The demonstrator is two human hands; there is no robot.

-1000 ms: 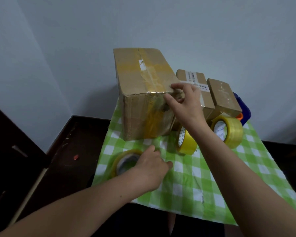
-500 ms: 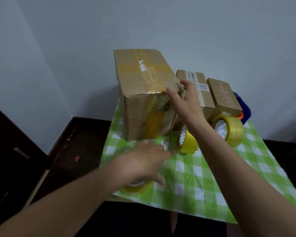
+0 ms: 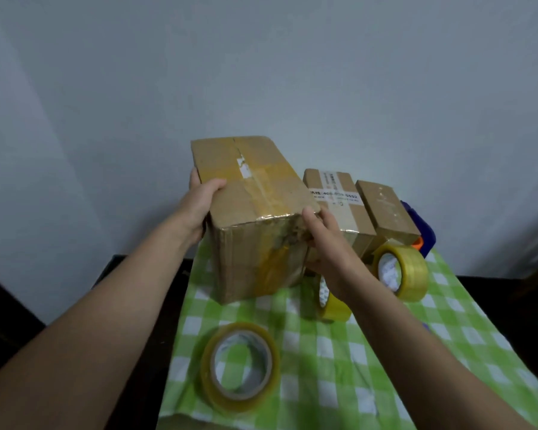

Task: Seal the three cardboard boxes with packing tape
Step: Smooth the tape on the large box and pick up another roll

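white label [image 3: 334, 194] across middle cardboard box [image 3: 351, 225], digits 400 and 5552 legible, remaining print too small to read

Brown cardboard boxes [image 3: 255, 218] — yellowish tape rolls [image 3: 239, 367] — on a green-and-white checked tablecloth [image 3: 330, 361].

On my feed the left hand [image 3: 199, 204] and right hand [image 3: 328, 243] are bare. Both forearms [image 3: 106, 308] are bare too, right to the frame's edge.

Dim, flat light is falling; glare is glinting on the near top edge of the large box [image 3: 249, 262], soft shadow is pooling below it, and fine detail is blurring.
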